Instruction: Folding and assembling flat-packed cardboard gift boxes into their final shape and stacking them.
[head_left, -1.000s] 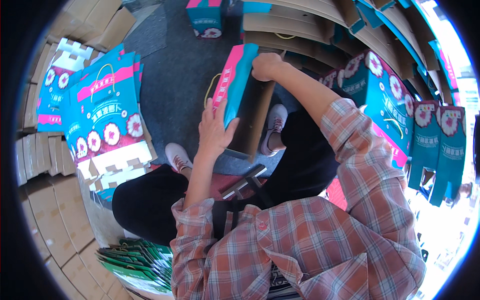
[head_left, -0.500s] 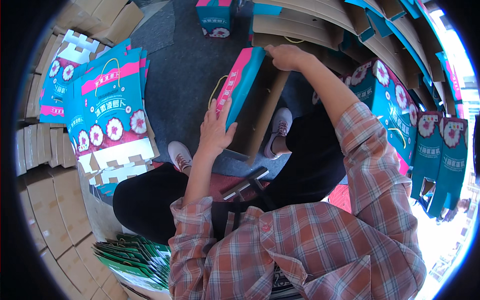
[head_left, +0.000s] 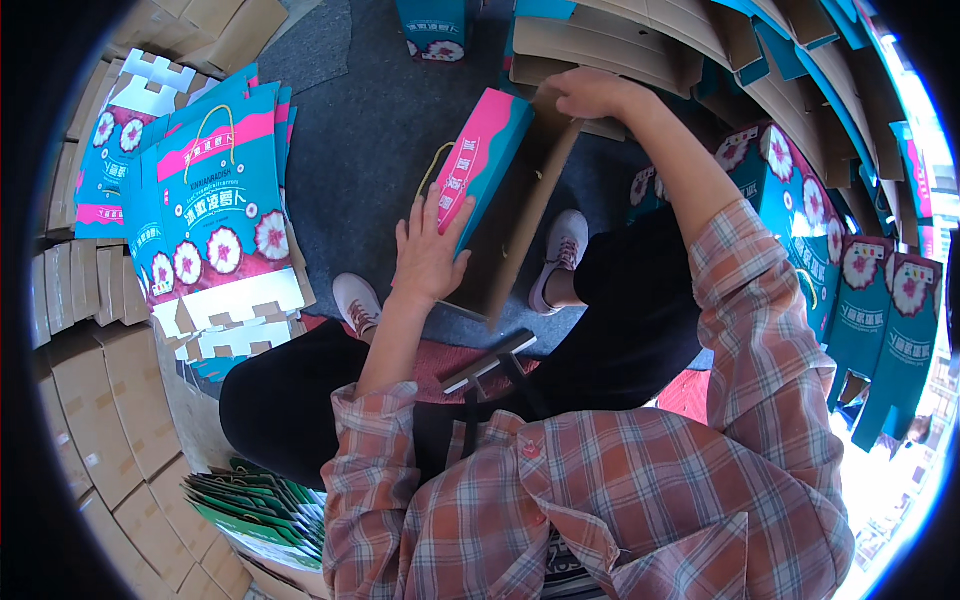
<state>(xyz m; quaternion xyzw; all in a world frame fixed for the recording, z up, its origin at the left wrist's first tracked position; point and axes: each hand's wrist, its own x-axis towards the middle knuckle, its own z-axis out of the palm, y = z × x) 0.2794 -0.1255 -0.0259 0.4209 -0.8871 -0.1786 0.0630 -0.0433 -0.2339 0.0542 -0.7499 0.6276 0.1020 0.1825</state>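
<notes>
Far left: plain brown cardboard boxes (head_left: 115, 410) are being kept stacked. Just inward, flattened teal-and-pink cartons (head_left: 205, 205) are being held in a leaning pile, pale notched edges toward the person. Lower left, green bags (head_left: 265, 515) are being seen in a fanned stack.

Centre: the left hand (head_left: 428, 255) is being laid on the pink strip of the open carton (head_left: 508, 200), fingers spread, grip not being closed round anything. The carton is being held slantwise over the dark floor (head_left: 345, 215), between the person's shoes; whether its lower end is being rested there cannot be told. Beyond the left fingertips, a yellow cord handle (head_left: 433, 172) is being left untouched.

Right of centre: the right hand (head_left: 592, 95) is being curled over the carton's far end; the grip is being judged closed on the brown edge, finger detail being partly hidden.

Change noted: compared with a second ago, the right hand is being carried outward and the brown wall is being drawn off from the printed panel. Consequence, as judged: the hollow is being spread wider, while the printed side is being steadied.

Far right: assembled printed boxes (head_left: 785, 195) are being kept apart from both hands.
</notes>
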